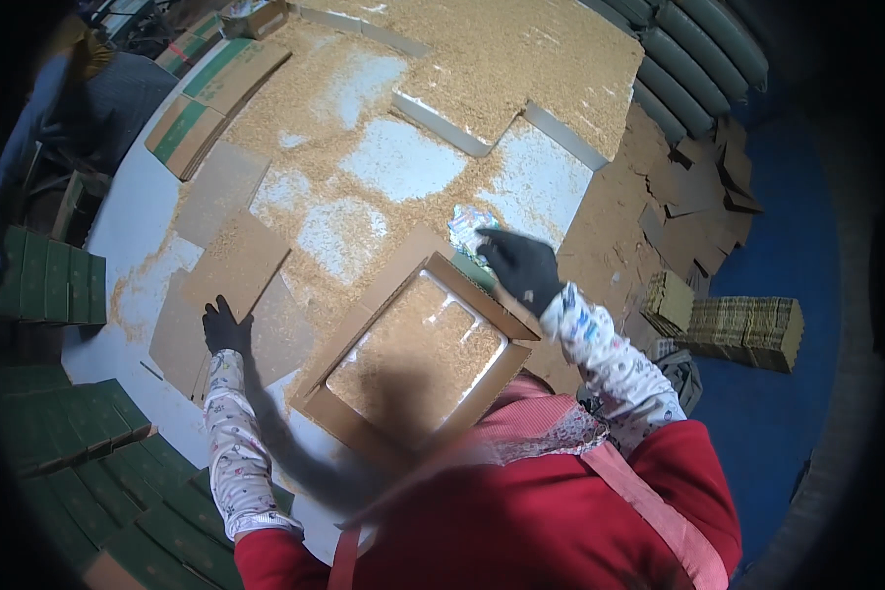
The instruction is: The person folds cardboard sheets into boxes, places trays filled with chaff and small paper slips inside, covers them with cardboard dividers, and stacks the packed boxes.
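An open cardboard box (pixel 345 420) stands in front of my body. Inside it lies a white-rimmed tray (pixel 405 346) covered with light brown shavings. My left hand (pixel 227 328), in a black glove, rests at the lower edge of a cardboard sheet (pixel 240 258) left of the box; whether its fingers grip the sheet cannot be told. Beyond the box's right corner, my right hand (pixel 520 267), also gloved in black, has its fingertips on a small pile of printed packets (pixel 470 225). Whether it holds one is unclear.
Shavings cover much of the white table (pixel 402 158). Raised white trays (pixel 442 127) stand at the far side. Folded green-striped cartons (pixel 221 74) lie far left, above green boxes (pixel 40 276). Filled sacks (pixel 697 66), cardboard dividers (pixel 741 332) and scraps are at right. Another person (pixel 96 96) is at upper left.
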`<state>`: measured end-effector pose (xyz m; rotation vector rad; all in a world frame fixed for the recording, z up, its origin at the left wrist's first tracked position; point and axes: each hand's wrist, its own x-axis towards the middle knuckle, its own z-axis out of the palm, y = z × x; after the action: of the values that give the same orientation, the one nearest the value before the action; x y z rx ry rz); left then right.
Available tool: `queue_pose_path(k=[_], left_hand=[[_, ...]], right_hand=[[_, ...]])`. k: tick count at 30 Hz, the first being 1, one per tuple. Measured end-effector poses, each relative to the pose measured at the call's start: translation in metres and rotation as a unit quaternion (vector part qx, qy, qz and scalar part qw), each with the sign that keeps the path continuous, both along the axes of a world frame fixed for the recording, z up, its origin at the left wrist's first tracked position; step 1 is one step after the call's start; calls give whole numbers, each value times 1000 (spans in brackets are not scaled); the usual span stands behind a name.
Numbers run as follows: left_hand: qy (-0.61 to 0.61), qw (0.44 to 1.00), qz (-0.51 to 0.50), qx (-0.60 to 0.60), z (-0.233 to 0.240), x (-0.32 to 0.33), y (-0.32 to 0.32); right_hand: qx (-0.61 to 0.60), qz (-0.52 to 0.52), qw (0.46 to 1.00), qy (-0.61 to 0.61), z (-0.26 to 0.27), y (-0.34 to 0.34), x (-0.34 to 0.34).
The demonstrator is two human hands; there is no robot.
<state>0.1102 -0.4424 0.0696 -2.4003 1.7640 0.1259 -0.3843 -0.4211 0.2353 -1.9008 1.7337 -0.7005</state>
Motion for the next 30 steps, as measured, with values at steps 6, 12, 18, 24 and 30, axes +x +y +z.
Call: queue_pose_path(k=[6,12,18,24,30], left_hand=[[-49,995,-88,16,17,6,-3],[93,934,-99,-331,128,-68,50],[124,958,-256,-20,201,-215,140],[284,906,-301,83,150,-259,182],[312,875,-318,188,148,-269,194]], right_hand=[[237,-61,951,190,-114,-83,-6],[202,-72,957,197,-153,-84,-5],[135,-53,967,210,-147,-85,-8],[159,-98,976,113,-190,-89,-41],[91,62,976,189,-154,-96,-41]])
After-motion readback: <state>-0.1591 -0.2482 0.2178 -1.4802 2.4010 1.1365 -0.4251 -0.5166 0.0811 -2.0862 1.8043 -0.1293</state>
